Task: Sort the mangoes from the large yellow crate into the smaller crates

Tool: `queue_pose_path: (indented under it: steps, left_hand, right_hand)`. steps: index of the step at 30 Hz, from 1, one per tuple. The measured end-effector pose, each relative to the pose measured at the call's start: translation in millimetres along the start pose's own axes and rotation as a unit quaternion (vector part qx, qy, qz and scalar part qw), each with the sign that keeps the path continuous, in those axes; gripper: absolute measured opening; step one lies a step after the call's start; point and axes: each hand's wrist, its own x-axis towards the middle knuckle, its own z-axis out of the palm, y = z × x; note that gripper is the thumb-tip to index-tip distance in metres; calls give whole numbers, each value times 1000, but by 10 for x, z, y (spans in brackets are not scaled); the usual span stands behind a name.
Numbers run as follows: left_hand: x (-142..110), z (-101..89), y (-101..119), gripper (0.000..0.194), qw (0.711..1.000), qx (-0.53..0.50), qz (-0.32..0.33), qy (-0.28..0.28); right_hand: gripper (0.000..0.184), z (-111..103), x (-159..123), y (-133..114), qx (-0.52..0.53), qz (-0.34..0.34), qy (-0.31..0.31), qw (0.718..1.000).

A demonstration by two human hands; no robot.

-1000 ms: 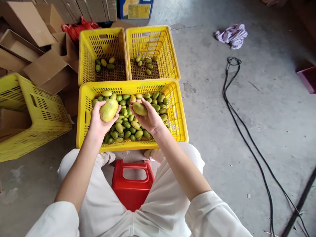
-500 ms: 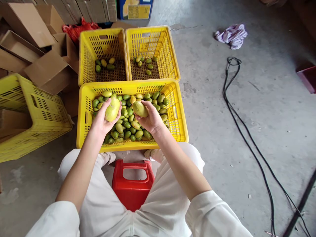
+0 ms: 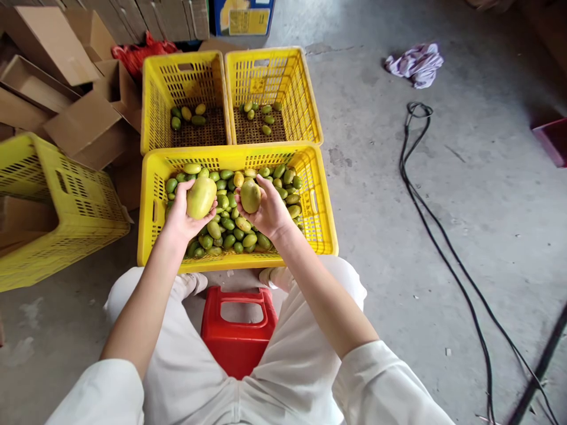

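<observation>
My left hand [image 3: 185,213] cups a large yellow-green mango [image 3: 201,198], the thumb along its side and the fingers under it. A smaller, greener mango [image 3: 251,196] rests in my right hand [image 3: 269,212], with thumb and fingers curled around it. Both hands are above a wide yellow plastic crate [image 3: 326,227], apart from each other. Under them lie many green and yellowish oval mangoes [image 3: 228,224], partly hidden by my hands.
Behind stand two yellow crates, the left crate [image 3: 153,106] and the right crate [image 3: 305,100], each with several fruits. Another yellow crate [image 3: 84,200] and cardboard boxes [image 3: 84,127] are at left. A red stool [image 3: 239,348] is between my legs. A black cable [image 3: 436,227] and cloth [image 3: 419,64] lie right.
Both mangoes have turned in my hands and show different sides. The hands have stayed nearly in place above the crate.
</observation>
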Motion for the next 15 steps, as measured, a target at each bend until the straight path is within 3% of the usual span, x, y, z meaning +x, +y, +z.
queue_pose_path:
  steps: [9, 15]
  left_hand:
    - [23, -67, 19, 51, 998, -13, -32, -50]
    - [69, -55, -20, 42, 1000, -7, -9, -13]
  right_hand:
    - [19, 62, -68, -38, -4, -4, -3, 1000]
    - [40, 32, -67, -51, -24, -20, -25, 999]
